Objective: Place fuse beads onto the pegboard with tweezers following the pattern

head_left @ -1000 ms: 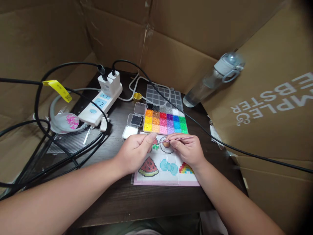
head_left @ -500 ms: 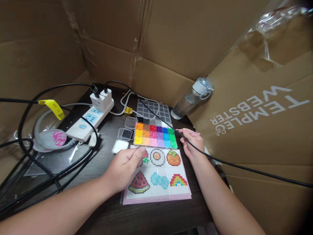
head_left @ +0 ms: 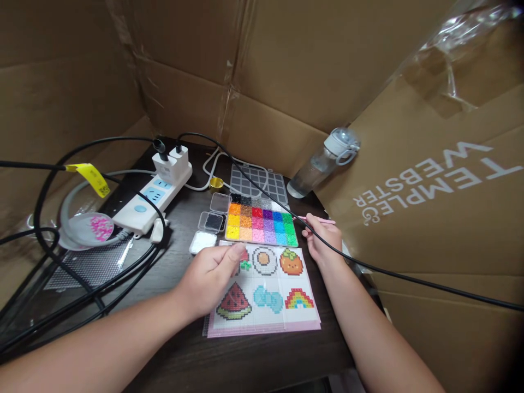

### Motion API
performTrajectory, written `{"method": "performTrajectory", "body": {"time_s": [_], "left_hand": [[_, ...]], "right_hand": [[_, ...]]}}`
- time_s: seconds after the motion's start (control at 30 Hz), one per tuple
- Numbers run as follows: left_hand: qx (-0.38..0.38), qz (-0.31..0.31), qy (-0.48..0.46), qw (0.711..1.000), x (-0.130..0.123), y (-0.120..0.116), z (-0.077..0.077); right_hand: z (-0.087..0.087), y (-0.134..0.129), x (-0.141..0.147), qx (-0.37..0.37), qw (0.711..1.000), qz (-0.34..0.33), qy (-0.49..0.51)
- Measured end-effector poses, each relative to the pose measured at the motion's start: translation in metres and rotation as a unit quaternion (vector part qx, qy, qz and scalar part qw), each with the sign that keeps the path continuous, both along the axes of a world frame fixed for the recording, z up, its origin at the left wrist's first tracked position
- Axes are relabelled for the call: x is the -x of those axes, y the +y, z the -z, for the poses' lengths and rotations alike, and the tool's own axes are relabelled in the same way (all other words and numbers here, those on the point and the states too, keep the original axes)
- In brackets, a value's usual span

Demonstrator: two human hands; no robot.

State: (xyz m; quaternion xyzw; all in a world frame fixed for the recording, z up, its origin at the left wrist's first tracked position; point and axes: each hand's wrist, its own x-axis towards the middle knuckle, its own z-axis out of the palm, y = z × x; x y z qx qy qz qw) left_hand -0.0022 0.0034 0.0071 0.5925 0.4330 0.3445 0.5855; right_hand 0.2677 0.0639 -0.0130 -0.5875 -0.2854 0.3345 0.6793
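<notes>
A bead pegboard over a pattern sheet (head_left: 266, 289) with fruit, egg and rainbow pictures lies on the dark table. My left hand (head_left: 213, 275) rests on its upper left corner, fingers curled with thumb pressed to them; whether they pinch anything is hidden. My right hand (head_left: 323, 237) sits off the board's right edge, beside the bead tray (head_left: 262, 224) of coloured compartments, and grips a thin pink tweezer tool (head_left: 321, 220). A black cable (head_left: 368, 265) crosses over the right hand.
Small clear boxes of black (head_left: 213, 221) and white (head_left: 202, 240) beads stand left of the tray, its clear lid (head_left: 257, 183) behind. A power strip (head_left: 158, 194), tangled cables, a dish of pink beads (head_left: 92, 228) and a water bottle (head_left: 321, 161) surround; cardboard walls enclose the table.
My right hand left the middle of the pattern sheet with the tool and moved out to the right side of the bead tray. The view tilted upward. My left hand stayed put.
</notes>
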Motion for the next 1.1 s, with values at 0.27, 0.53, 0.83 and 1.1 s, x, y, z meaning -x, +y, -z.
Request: {"method": "performTrajectory", "body": {"time_s": [0.27,0.53,0.83,1.1], "left_hand": [[0.0,-0.001,-0.015,1.0,0.0,0.0,0.001],[0.001,0.001,-0.049,0.999,-0.001,0.001,0.003],[0.002,0.0,-0.046,0.999,-0.001,0.001,0.003],[0.007,-0.004,-0.048,0.999,-0.002,0.001,0.004]], "right_hand": [[-0.01,-0.005,0.005,-0.014,1.0,0.012,0.009],[-0.023,-0.061,0.064,-0.028,0.925,-0.258,-0.277],[-0.013,-0.061,0.073,-0.041,0.881,-0.364,-0.299],[-0.012,-0.062,0.075,-0.031,0.879,-0.376,-0.292]]}}
